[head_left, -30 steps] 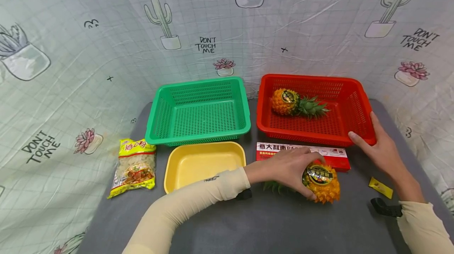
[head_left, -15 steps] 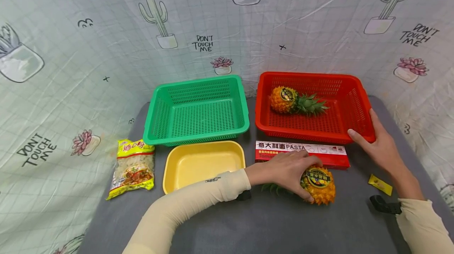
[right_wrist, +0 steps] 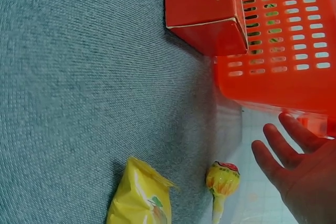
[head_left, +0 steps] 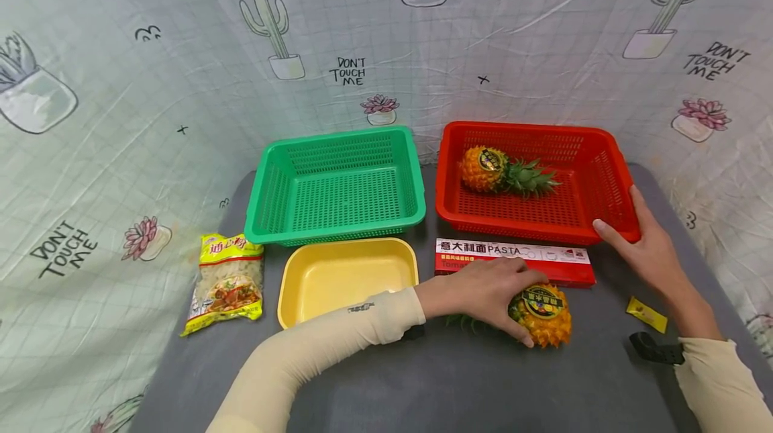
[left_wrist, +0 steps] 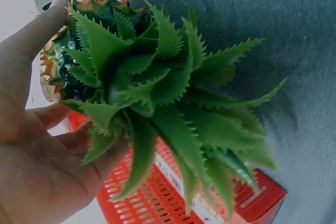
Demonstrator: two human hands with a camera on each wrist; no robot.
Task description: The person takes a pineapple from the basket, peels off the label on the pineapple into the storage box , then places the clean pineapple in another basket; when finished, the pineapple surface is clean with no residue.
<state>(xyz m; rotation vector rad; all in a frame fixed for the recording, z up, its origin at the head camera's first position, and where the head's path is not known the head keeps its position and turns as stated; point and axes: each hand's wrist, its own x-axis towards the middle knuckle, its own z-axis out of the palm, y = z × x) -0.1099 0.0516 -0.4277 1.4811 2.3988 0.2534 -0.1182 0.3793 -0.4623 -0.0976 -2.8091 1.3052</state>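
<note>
Pineapple (head_left: 546,315), black-and-gold oval label, head view: in front of the pasta box (head_left: 543,265), held in the left hand (head_left: 492,289), thumb and fingers round its crown end; contact with the counter (head_left: 459,386) hidden. Second pineapple (head_left: 486,171): on its side in the red basket (head_left: 519,226). Right hand (head_left: 655,248): holding that basket's near right corner, thumb on the rim, fingers outside. Also listed: green basket (head_left: 341,154); yellow tray (head_left: 338,278) just before it; macaroni bag (head_left: 226,282) at left; yellow packet (head_left: 646,314) by the right wrist.

Change over the last second: slight at most; both hands keep their places. Judged meaning: grip established, the held fruit outside the basket, its mate already in.

Left wrist view: leafy crown (left_wrist: 152,103) toward the camera; thumb on the fruit's body, fingers bent on the opposite side; basket and box behind.

Right wrist view: three fingers extended beside the basket's outer end, thumb out of sight; yellow packet on the counter; lollipop (right_wrist: 223,179) beyond it, near the hand.
</note>
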